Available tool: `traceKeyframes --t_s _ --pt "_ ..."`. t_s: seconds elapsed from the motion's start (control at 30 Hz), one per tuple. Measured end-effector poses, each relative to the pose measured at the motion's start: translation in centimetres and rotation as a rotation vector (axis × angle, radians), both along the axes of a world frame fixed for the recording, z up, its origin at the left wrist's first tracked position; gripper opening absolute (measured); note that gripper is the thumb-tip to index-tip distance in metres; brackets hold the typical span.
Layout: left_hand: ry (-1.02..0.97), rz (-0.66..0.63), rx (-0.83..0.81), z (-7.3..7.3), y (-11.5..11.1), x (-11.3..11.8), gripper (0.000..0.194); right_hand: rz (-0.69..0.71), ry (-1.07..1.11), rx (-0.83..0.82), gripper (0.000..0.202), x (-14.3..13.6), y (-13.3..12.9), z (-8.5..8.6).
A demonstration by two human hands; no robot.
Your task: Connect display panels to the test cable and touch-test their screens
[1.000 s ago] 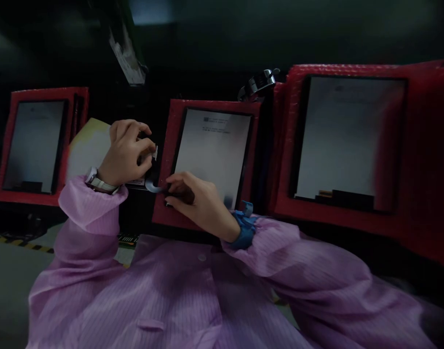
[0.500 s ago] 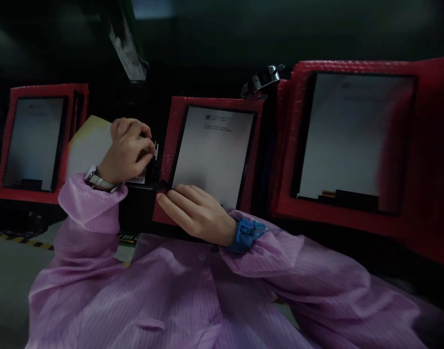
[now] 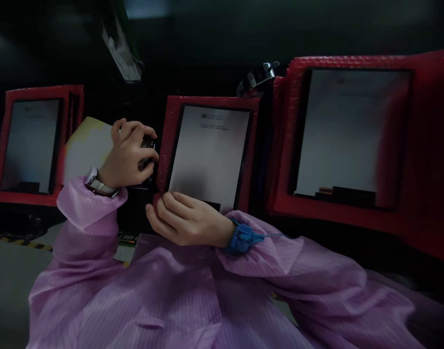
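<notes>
My left hand (image 3: 129, 154) hovers over or rests on a small dark device (image 3: 147, 145) left of the middle panel. Its fingers are bent and spread apart around the device, which they partly hide. My right hand (image 3: 190, 220) is at the lower left corner of the middle display panel (image 3: 210, 150), a thin sheet with a pale face and black rim. Its fingers are bent and held together, and their tips hide whatever lies between them. The panel lies on red bubble wrap (image 3: 164, 155).
Another panel (image 3: 353, 131) lies on red wrap at the right, and one more panel (image 3: 32, 143) at the left. A yellow-white sheet (image 3: 87, 145) is beside my left hand. A shiny metal roll-like object (image 3: 256, 80) stands behind the middle panel. A blue wrist strap (image 3: 243, 236) circles my right wrist.
My left hand's fingers have spread wider over the dark device. My right hand has shifted a little left and down at the panel's corner, its fingers more bent.
</notes>
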State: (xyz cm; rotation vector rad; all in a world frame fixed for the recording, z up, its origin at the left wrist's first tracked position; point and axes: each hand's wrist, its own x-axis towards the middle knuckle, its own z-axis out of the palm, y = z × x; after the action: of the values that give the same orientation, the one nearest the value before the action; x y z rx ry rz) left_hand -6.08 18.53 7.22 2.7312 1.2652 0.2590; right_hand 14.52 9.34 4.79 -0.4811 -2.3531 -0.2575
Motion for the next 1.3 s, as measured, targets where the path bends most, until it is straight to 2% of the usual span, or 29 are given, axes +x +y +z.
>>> traceKeyframes --t_s 0.13,0.27,0.43,0.5,0.63,0.77,1.1,1.3 --pt "0.04 0.044 -0.074 0.0 0.0 0.2 0.012 0.007 0.016 -0.049 0.028 -0.1 -0.1 -0.2" --pt "0.037 0.049 -0.08 -0.1 0.0 0.2 0.012 0.047 0.061 -0.139 0.031 0.1 0.0 -0.3" --pt "0.005 0.06 -0.075 -0.3 0.1 0.0 0.012 0.102 0.135 -0.527 0.036 0.6 0.7 -0.8" --pt "0.0 0.043 -0.061 -0.5 0.2 -0.1 0.014 0.084 0.157 -0.61 0.034 0.7 1.0 -1.0" --pt "-0.018 0.005 -0.012 -0.8 0.2 -0.3 0.016 -0.042 0.1 -0.614 0.024 1.1 2.0 -0.9" --pt "-0.005 -0.007 -0.041 -0.8 0.1 -0.2 0.015 -0.186 0.025 -0.666 0.023 0.9 3.0 -0.5" --pt "0.029 0.03 -0.1 -0.5 -0.1 -0.1 0.019 -0.354 -0.033 -0.719 0.022 -1.1 4.8 -1.2" --pt "0.047 0.055 -0.12 -0.8 0.1 -0.3 0.015 -0.427 -0.066 -0.772 0.022 -1.8 5.0 -0.8"
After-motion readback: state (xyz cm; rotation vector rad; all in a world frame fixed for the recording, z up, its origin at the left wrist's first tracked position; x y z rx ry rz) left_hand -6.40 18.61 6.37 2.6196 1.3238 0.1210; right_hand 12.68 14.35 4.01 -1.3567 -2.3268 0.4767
